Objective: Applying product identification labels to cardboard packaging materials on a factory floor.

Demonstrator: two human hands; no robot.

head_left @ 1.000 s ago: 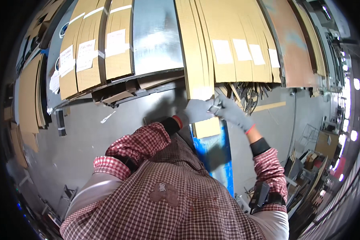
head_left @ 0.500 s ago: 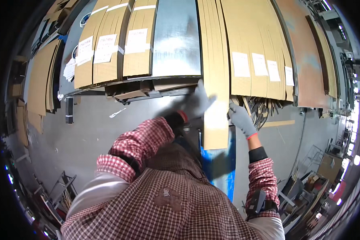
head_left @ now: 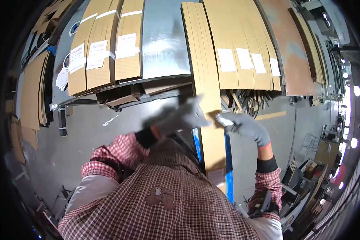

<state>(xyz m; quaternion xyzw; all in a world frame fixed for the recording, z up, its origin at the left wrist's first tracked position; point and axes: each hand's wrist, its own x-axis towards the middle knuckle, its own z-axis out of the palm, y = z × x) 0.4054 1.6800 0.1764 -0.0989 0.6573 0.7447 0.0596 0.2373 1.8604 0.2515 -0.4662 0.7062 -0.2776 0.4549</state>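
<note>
A long, narrow stack of brown cardboard strips juts from the table towards my body. Its near end rests over a blue-topped surface, and a pale paper label lies near that end. My left hand, in a grey glove, is blurred by motion at the stack's left edge, with thumb and fingers apart. To the right of the stack, my gloved right hand is closed on a small, shiny whitish piece. What that piece is, I cannot make out.
Wider cardboard stacks with paper labels lie right of the narrow one. Strapped cardboard bundles sit on the left beyond a bare metal tabletop. Scrap strips hang under the table's edge. More cardboard sheets stand far left.
The narrow cardboard stack has slid towards me, and its label has come into view. My left hand has moved nearer my body. My right hand now shows a shiny piece in its fingers.
</note>
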